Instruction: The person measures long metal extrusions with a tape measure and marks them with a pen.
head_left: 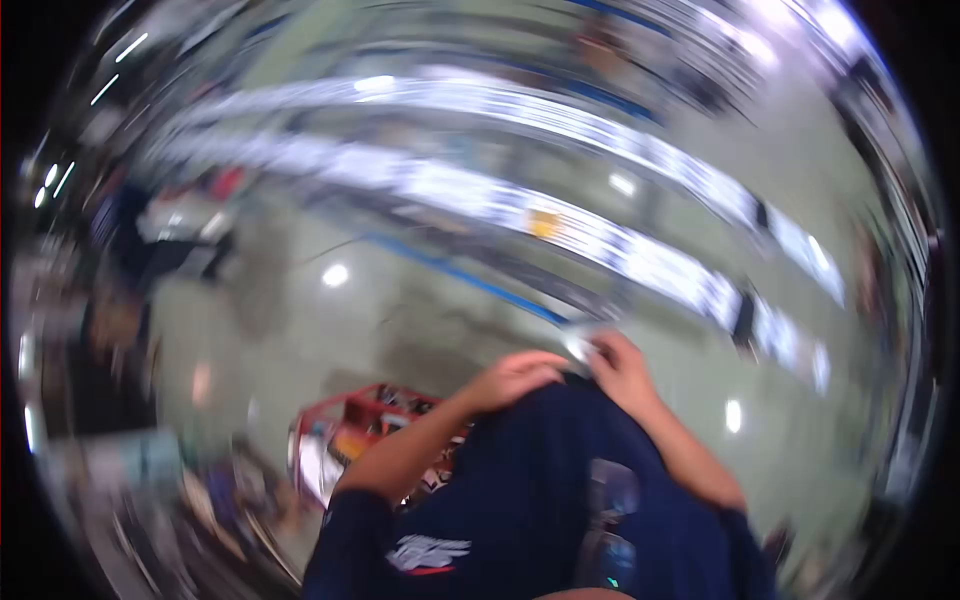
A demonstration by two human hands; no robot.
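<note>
My left hand [517,378] is in front of the dark blue shirt [500,490], its fingers pointing right; blur hides whether they are closed on anything. Just to its right, my right hand [618,368] has its fingers bent around a small shiny whitish thing [577,344], too smeared to name. This thing lies in the gap between the two hands, by the right fingertips. A pair of glasses [612,500] hangs on the shirt front.
Two long bright racks or rails [670,285] cross the view ahead, with a yellow patch [544,223] on the nearer one. A blue bar [470,278] runs below. Left of me stands a red-framed cart [330,408] with several items. A person [125,225] is at far left.
</note>
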